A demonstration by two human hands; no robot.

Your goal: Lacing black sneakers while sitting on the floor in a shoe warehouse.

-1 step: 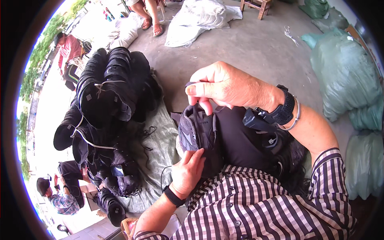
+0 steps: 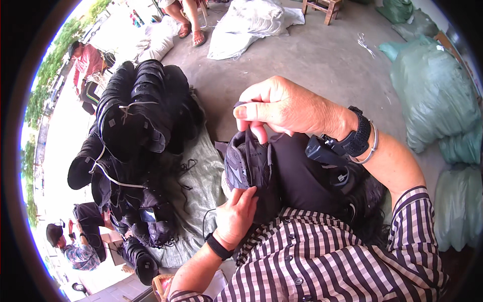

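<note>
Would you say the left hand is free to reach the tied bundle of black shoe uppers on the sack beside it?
Probably not as it stands: the left hand is gripping the dark shoe upper that the right hand pinches from above. The bundle lies unobstructed to its left, so letting go would clear the way.

seated person [image 2: 188, 17] cut off above knees, shoe [image 2: 249, 168] sole hidden

The person wears a short-sleeved shirt [image 2: 327, 261] checked in dark brown and white, buttoned down the front with small dark buttons. The left hand [image 2: 235, 217] has a narrow black band [image 2: 218, 246] at the wrist. The right hand [image 2: 287, 108] has a broad black strap [image 2: 358, 136] with a small black boxy device [image 2: 322, 150] attached, and beside it a thin silver bangle [image 2: 370, 148]. Both forearms are bare.
</note>
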